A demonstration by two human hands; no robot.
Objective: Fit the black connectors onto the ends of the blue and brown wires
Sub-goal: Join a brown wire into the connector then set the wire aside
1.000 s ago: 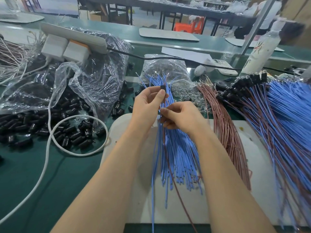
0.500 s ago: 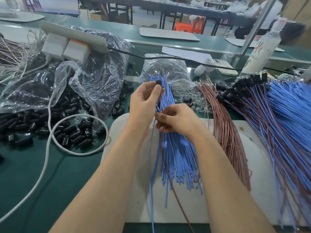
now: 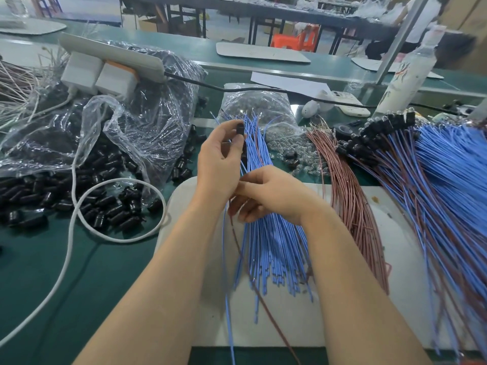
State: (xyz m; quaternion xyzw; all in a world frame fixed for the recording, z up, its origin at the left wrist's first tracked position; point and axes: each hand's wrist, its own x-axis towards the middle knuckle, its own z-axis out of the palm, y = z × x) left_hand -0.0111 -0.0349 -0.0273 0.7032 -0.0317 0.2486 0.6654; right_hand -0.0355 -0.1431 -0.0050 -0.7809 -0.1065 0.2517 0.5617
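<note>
My left hand [image 3: 221,162] pinches a small black connector [image 3: 240,129] between thumb and fingertips, raised above the far end of a bundle of blue wires [image 3: 274,248]. My right hand [image 3: 274,196] lies just below it, fingers curled, pinching a blue wire and a brown wire [image 3: 238,246] that trail down toward me. Loose brown wires [image 3: 350,204] lie in a bundle to the right. Farther right lies a heap of blue and brown wires with black connectors fitted [image 3: 374,130]. Loose black connectors [image 3: 100,206] spill from a clear plastic bag [image 3: 131,122] at the left.
A white board [image 3: 329,325] lies under the wires on the green bench. A white cable [image 3: 71,233] loops over the connector pile. A power strip with white plugs [image 3: 105,67] tops the bag. A bag of small clear parts [image 3: 261,106], a white bottle [image 3: 405,77] and a phone [image 3: 347,101] stand behind.
My left hand has lifted the black connector up and away along the wires, while my right hand has slid slightly toward me, still gripping the wires.
</note>
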